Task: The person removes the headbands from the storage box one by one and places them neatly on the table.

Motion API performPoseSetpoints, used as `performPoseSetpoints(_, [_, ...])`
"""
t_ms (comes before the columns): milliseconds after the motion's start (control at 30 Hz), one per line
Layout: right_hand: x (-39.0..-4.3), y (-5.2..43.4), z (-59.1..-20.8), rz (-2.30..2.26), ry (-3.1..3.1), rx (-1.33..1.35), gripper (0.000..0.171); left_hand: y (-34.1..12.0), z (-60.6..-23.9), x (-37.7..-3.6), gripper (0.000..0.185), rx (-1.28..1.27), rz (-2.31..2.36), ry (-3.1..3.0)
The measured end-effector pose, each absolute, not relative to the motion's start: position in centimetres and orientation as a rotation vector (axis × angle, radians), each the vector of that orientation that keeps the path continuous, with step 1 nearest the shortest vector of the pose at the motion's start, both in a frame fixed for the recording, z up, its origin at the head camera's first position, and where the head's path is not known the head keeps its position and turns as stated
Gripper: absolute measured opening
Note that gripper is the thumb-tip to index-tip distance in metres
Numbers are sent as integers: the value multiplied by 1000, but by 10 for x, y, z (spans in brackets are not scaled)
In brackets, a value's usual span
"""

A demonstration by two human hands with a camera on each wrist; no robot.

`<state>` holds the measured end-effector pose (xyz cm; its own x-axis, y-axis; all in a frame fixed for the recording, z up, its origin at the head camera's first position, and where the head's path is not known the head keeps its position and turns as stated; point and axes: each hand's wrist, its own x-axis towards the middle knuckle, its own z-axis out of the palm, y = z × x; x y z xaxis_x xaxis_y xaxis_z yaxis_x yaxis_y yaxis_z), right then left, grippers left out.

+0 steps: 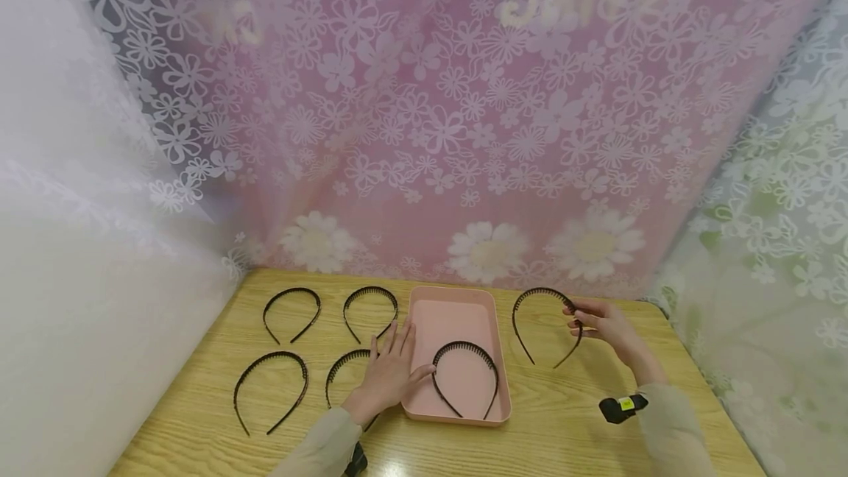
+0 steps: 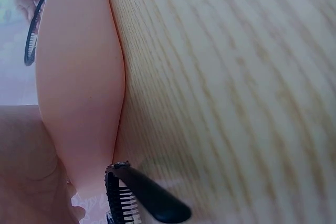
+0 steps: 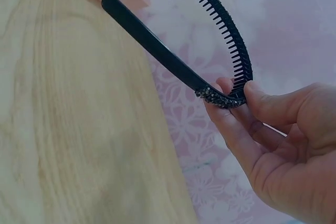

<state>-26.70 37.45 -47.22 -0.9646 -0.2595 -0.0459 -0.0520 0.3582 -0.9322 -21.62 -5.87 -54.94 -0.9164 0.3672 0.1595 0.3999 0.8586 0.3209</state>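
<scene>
Black toothed plastic headband pinched in right hand, just right of shallow pink rectangular tray. Left hand flat, fingers straight, on pale wooden surface, beside tray's left edge.

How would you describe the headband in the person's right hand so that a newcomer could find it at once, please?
Start at the pink tray in the middle of the wooden table. Just to its right, the right hand pinches a black toothed headband by its top. It is the only one right of the tray and the only one held; one lies in the tray, four to its left.
</scene>
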Motion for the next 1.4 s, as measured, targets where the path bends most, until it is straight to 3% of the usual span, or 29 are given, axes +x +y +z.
performPoseSetpoints(333, [-263, 381, -494, -1607, 2394, -131, 47, -59, -546, -215, 86, -616, -532, -2956])
performPoseSetpoints(1400, [-256, 380, -517, -1418, 2522, -70, 43, -60, -545, -215, 86, -609, -562, -2973])
